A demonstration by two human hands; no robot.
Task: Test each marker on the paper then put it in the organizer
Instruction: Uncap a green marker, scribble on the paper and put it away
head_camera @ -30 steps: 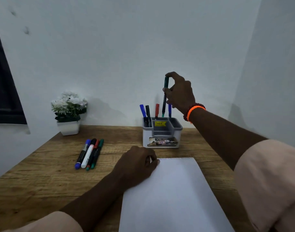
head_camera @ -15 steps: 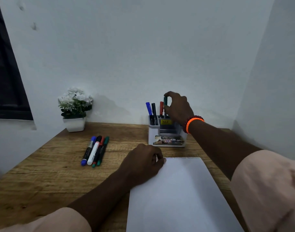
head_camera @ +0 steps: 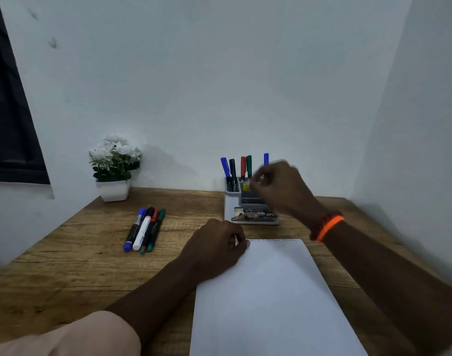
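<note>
organizer: grey plastic desk organizer (head_camera: 250,217) stands at the back of the wooden table (head_camera: 65,265), just beyond the white sheet of paper (head_camera: 271,299); five markers stand upright in its rear slots, among them the green-capped marker (head_camera: 249,165) beside a red-capped one (head_camera: 243,167).
right hand: right hand (head_camera: 278,188), blurred, hangs in front of the organizer's right side with fingers loosely curled, holding nothing; the green-capped marker is just left of its fingertips, apart from them.
left hand: left hand (head_camera: 217,247) rests curled on the paper's top left corner, pinning it; whether it pinches the edge cannot be told.
loose markers: four markers (head_camera: 144,228) lie side by side on the table, well left of the organizer.
change: half a second ago the right hand gripped the green-capped marker's top in the slot; now it is off it and lower.
</note>
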